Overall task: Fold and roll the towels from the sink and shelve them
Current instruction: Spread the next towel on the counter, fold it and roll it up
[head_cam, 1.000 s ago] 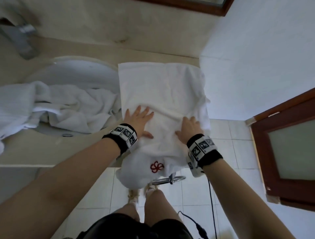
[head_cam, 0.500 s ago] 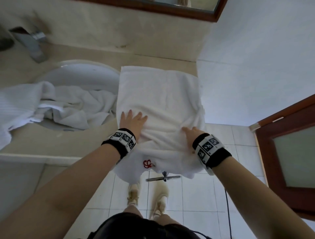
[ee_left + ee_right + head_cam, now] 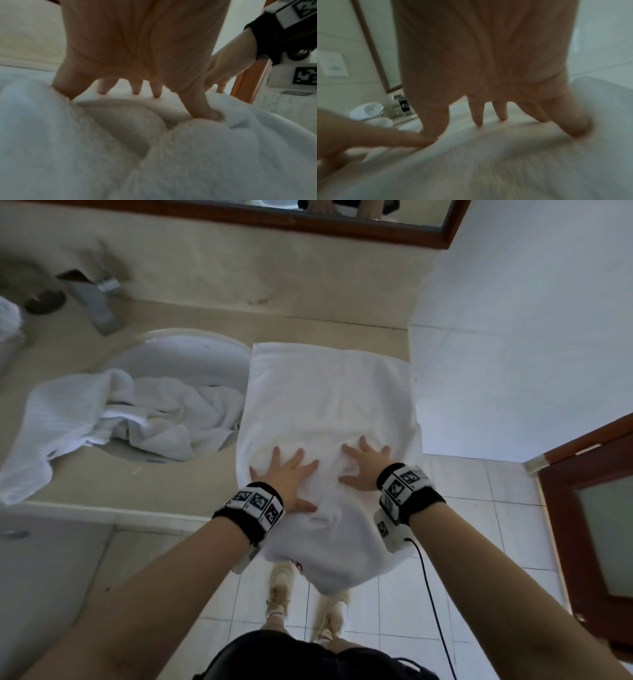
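Observation:
A white towel lies flat on the beige counter right of the sink, its near end hanging over the front edge. My left hand presses on it with spread, straight fingers. My right hand lies flat beside it, fingers spread on the cloth; that view is blurred. A low ridge of towel bunches under my left palm. More crumpled white towels fill the sink and spill over its left rim.
A grey faucet stands behind the sink. A wood-framed mirror hangs above the counter. A white wall bounds the counter's right end and a brown door is beyond it. Rolled towels sit at the far left.
Both hands slid forward along the towel toward the wall and opened flat with fingers spread. The hanging end with the red emblem has drawn up toward the counter edge.

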The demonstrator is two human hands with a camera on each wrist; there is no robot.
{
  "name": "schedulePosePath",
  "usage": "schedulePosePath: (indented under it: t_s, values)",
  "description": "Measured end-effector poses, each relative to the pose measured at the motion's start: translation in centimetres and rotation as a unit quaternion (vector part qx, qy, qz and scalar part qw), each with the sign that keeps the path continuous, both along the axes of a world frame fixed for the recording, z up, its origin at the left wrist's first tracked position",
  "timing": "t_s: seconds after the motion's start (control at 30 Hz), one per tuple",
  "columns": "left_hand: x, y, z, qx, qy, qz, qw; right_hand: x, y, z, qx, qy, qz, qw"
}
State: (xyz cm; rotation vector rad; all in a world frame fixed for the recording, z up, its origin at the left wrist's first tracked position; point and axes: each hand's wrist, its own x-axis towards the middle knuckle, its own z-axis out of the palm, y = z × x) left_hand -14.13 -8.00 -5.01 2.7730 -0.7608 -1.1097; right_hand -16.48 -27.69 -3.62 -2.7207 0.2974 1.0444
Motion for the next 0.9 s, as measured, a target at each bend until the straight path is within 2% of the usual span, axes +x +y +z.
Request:
schedulePosePath:
  t_s: [0.1,0.2,0.27,0.37,0.5,0.73,0.9]
  values:
    - [0.5,0.7,-0.5,0.0,-0.013,0.062,0.998,0.5,-0.8,0.3,0.011,0.011,-0.028,1.0]
    - [1.8,1.7,-0.5,-0.017,-0.058,0.124,0.99,-0.1,-1.5,-0.6,-0.034,0.046,-0.022,0.998]
    - [2.2,2.2,-0.7,0.007,-0.074,0.098,0.992,-0.3,-1.7,-1.2,-0.027,0.042,-0.053,0.997]
    - [2.1,2.3,-0.8,0.054,-0.056,0.058,0.995,0.4,-1.9,-1.1,-0.007,0.034,-0.074,0.997]
    - [1.8,0.3,-1.2,0.04,-0.075,0.017,0.996,1.2,-2.0,-0.7,0.006,0.032,-0.076,0.997]
    - [2.9,-0.2,-1.0,0.042,-0.057,0.106,0.992,1.6,-3.0,-0.3,0.011,0.018,-0.069,0.997]
    - [3.1,-1.1,-1.3,0.055,-0.058,0.071,0.994,3.0,-1.8,-0.7,0.028,0.01,-0.029,0.999]
